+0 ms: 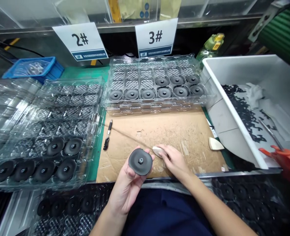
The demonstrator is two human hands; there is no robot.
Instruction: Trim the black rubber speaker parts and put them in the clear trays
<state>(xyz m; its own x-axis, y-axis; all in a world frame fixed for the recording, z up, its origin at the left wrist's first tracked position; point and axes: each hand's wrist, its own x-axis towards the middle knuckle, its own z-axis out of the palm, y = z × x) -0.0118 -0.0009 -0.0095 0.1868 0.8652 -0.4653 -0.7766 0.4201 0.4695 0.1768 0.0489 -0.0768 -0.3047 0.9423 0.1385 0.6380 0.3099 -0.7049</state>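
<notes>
Held up over the cardboard's front edge is a round black disc [145, 165] with a small hex nut at its centre. My left hand [129, 186] grips it from below, fingers curled round its rim. In my right hand [175, 162], closed just right of the disc, is a small white pad [157, 151]; its far side is hidden by the fingers. The pad and the disc look slightly apart. Beneath both hands lies the brown cardboard sheet [127, 131], marked with dark specks.
Clear trays of similar discs stand at the back [159, 103] and left [83, 154]. A pen [108, 136] lies on the cardboard's left, another white pad [215, 144] on its right. At right, a white bin [233, 114] holds black scraps and red-handled pliers [282, 157]. A blue bin [53, 70] sits back left.
</notes>
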